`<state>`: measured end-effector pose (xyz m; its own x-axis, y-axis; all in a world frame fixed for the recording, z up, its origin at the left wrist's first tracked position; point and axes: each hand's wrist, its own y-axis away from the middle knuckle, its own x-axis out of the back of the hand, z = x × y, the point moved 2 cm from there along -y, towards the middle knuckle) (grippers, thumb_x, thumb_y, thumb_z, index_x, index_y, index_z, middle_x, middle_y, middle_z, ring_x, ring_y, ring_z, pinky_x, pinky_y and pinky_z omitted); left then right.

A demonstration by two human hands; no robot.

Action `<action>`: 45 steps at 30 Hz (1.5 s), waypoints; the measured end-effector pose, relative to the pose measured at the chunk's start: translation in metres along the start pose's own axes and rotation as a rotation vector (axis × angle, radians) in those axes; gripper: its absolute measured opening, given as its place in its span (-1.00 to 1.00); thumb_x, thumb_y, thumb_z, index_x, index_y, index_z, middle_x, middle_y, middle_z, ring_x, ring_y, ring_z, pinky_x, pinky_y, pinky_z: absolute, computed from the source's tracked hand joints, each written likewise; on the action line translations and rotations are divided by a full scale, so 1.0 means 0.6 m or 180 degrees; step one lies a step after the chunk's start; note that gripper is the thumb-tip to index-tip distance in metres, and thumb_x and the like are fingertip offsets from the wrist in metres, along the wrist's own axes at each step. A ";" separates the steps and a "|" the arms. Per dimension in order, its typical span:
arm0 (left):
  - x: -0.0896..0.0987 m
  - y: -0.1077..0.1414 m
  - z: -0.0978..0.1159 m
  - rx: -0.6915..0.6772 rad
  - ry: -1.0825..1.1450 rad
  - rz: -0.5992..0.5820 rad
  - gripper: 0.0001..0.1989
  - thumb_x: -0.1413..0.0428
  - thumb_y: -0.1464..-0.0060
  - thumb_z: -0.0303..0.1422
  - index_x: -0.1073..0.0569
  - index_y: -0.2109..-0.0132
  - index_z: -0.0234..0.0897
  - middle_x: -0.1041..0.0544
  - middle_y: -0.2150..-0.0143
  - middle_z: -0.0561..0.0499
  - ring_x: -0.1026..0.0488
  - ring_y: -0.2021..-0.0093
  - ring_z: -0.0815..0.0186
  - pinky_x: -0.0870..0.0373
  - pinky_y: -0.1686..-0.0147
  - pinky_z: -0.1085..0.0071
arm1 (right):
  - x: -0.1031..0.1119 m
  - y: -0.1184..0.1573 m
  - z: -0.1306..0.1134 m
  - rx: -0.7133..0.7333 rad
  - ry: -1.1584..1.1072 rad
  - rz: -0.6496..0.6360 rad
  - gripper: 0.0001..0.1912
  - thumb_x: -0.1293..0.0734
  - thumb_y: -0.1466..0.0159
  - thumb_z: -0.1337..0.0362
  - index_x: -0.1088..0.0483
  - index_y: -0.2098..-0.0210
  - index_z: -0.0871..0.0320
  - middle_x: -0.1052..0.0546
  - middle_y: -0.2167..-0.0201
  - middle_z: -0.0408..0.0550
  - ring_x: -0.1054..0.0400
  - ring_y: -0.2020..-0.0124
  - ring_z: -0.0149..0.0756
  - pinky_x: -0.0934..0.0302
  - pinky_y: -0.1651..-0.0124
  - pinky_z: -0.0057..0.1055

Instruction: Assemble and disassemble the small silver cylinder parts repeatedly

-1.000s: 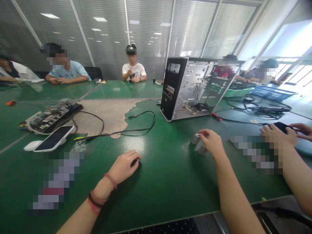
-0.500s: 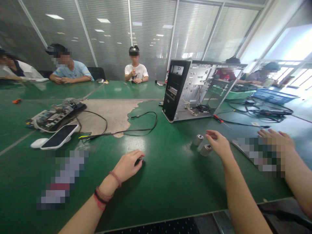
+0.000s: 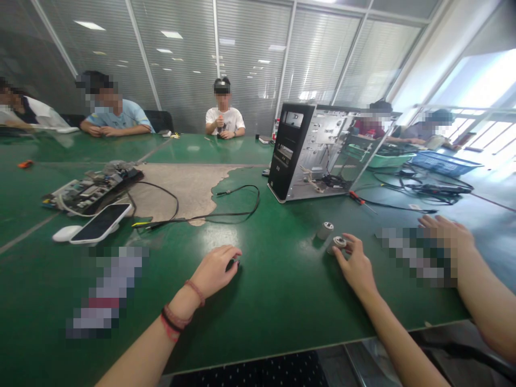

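Observation:
My left hand [image 3: 213,271] lies curled on the green table [image 3: 274,317] over a small black object [image 3: 234,263], mostly hidden beneath my fingers. My right hand [image 3: 355,266] has its fingers around a short grey metal cylinder [image 3: 337,243] that stands on its end. A matching cylinder [image 3: 324,230] stands just beyond, apart from my fingers. At the right, a co-worker's hand [image 3: 443,234] rests on the table near a pixelated patch.
An open computer tower [image 3: 310,153] stands ahead, with a screwdriver [image 3: 358,198] beside it. At the left lie a circuit board [image 3: 92,188], a phone [image 3: 100,223] and a black cable [image 3: 201,215]. A blue basket [image 3: 443,164] sits far right. Several people sit around the table.
My right hand has dropped onto the nearer cylinder, which lay tilted earlier and now stands on end. The co-worker's hand no longer shows a phone. My left hand has barely moved.

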<state>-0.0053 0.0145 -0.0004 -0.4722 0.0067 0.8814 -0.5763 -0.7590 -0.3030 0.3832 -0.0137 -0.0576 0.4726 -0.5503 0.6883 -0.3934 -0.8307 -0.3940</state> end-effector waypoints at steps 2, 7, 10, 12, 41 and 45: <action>0.001 0.001 0.001 -0.0001 0.0022 0.0001 -0.79 0.01 -0.08 -0.50 -0.39 0.12 -0.25 -0.51 0.17 -0.03 -0.43 0.15 0.24 -0.36 0.09 0.28 | -0.003 0.001 -0.011 0.0093 -0.0098 -0.0095 -0.46 -0.22 -0.20 0.04 -0.09 -0.10 0.11 -0.49 0.11 0.12 -0.43 0.17 -0.06 -0.31 0.12 -0.10; 0.002 0.002 0.005 0.0007 0.0049 0.0038 -0.80 0.01 -0.08 -0.51 -0.40 0.14 -0.26 -0.51 0.19 -0.03 -0.43 0.17 0.24 -0.36 0.10 0.29 | -0.023 0.010 -0.081 0.0584 -0.0682 -0.0654 -0.57 -0.23 -0.22 0.09 -0.11 -0.02 0.09 -0.49 0.14 0.07 -0.44 0.20 -0.15 -0.30 0.08 -0.14; 0.003 0.002 0.006 0.0006 0.0085 0.0066 -0.81 0.01 -0.07 -0.50 -0.41 0.16 -0.26 -0.51 0.21 -0.03 -0.43 0.18 0.24 -0.35 0.11 0.30 | -0.042 0.015 -0.155 0.0973 -0.1156 -0.1131 -0.64 -0.21 -0.25 0.16 -0.12 0.00 0.10 -0.49 0.17 0.03 -0.43 0.22 -0.22 -0.31 0.10 -0.20; 0.005 0.002 0.006 0.0027 0.0146 0.0084 -0.82 0.01 -0.08 -0.50 -0.41 0.17 -0.26 -0.51 0.22 -0.03 -0.43 0.18 0.24 -0.35 0.11 0.31 | -0.058 0.018 -0.209 0.1292 -0.1308 -0.1339 -0.68 -0.19 -0.26 0.21 -0.14 0.00 0.11 -0.47 0.17 0.00 -0.41 0.21 -0.26 -0.30 0.10 -0.25; -0.037 -0.009 -0.008 0.1755 0.3926 -0.0210 -0.66 -0.10 -0.04 -0.15 -0.23 0.16 -0.28 -0.46 0.41 0.05 -0.53 0.46 0.29 -0.37 0.57 0.51 | -0.179 0.077 -0.302 -0.1595 -0.4296 -0.3152 -0.64 -0.39 -0.12 0.12 -0.25 0.20 0.14 -0.53 0.42 -0.11 -0.46 0.44 -0.36 -0.34 0.32 -0.39; -0.027 -0.008 -0.002 0.1659 0.4047 -0.0204 -0.68 -0.10 -0.06 -0.17 -0.26 0.15 -0.30 -0.49 0.46 0.04 -0.52 0.44 0.31 -0.37 0.49 0.49 | -0.180 0.080 -0.299 -0.1927 -0.4448 -0.3397 -0.74 -0.34 -0.19 0.16 -0.29 0.22 0.18 -0.55 0.45 -0.08 -0.47 0.44 -0.40 -0.33 0.34 -0.48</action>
<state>0.0047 0.0188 -0.0137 -0.8968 0.4222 -0.1325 -0.4388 -0.8870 0.1437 0.1715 0.0208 -0.0415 0.7799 0.1963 -0.5943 0.4260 -0.8622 0.2742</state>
